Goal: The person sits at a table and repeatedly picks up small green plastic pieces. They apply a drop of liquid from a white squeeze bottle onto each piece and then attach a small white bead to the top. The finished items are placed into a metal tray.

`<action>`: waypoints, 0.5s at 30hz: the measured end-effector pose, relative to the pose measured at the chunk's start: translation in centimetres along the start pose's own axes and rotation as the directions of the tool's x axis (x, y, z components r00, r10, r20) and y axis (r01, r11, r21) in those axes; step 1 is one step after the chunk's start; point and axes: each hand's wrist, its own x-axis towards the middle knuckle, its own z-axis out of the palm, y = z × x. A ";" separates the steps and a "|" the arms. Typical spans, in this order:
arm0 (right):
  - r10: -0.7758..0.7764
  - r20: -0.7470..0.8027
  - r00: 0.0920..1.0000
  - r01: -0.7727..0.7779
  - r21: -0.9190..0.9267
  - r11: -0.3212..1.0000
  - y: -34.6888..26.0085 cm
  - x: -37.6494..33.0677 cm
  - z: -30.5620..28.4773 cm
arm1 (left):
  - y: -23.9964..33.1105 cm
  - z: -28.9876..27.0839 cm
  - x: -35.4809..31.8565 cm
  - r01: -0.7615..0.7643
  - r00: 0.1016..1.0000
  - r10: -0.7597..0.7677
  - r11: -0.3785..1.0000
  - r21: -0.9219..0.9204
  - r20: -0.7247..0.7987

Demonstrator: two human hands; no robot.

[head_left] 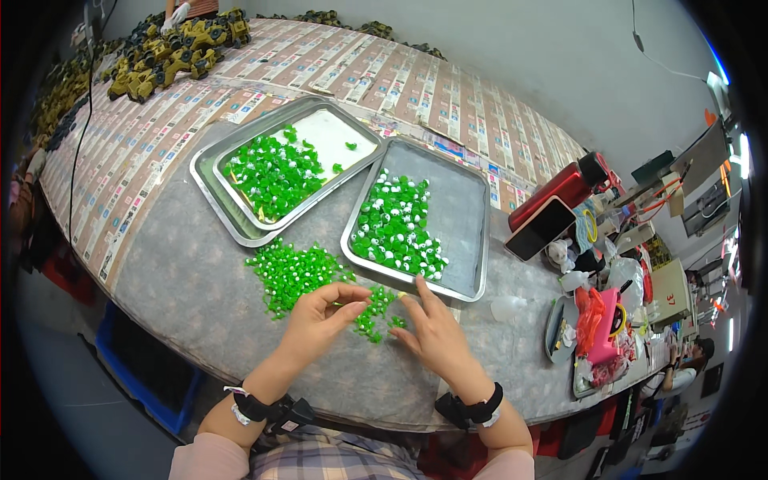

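Small green pieces with white spots [296, 276] lie in a loose pile on the grey tabletop, and a smaller scatter of green pieces [370, 324] lies between my hands. My left hand [320, 324] is over the right edge of the pile, thumb and forefinger drawn together; anything in the pinch is too small to make out. My right hand [438, 336] has its fingers apart, with nothing visible in them; one fingertip is by the near rim of a metal tray [472, 232]. Green and white round pieces [396, 220] fill that tray's left part.
Left of it, a second metal tray [210, 192] holds a white-bottomed tray [340, 132] with more green pieces. A red bottle [548, 192] and a phone [540, 228] stand at right, near a pink container [606, 324]. Yellow toy vehicles [172, 56] heap at far left by a gloved person.
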 end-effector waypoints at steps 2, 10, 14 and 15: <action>-0.078 -0.006 0.997 0.078 -0.060 0.995 0.2 0.2 0.3 | 0.1 -0.3 0.0 0.010 1.000 -0.010 1.000 -0.008 -0.014; -0.094 0.057 0.994 0.103 -0.166 0.981 -0.2 0.7 0.9 | -0.1 -0.3 -0.1 0.023 1.000 -0.023 1.000 -0.018 0.001; -0.168 0.055 0.984 0.175 -0.170 0.970 -0.2 0.9 0.8 | -0.2 -0.4 -0.1 0.023 1.000 -0.023 0.999 -0.035 -0.003; -0.187 0.050 0.981 0.193 -0.169 0.967 -0.1 1.0 0.7 | -0.1 -0.5 -0.1 0.022 1.000 -0.022 0.999 -0.032 -0.006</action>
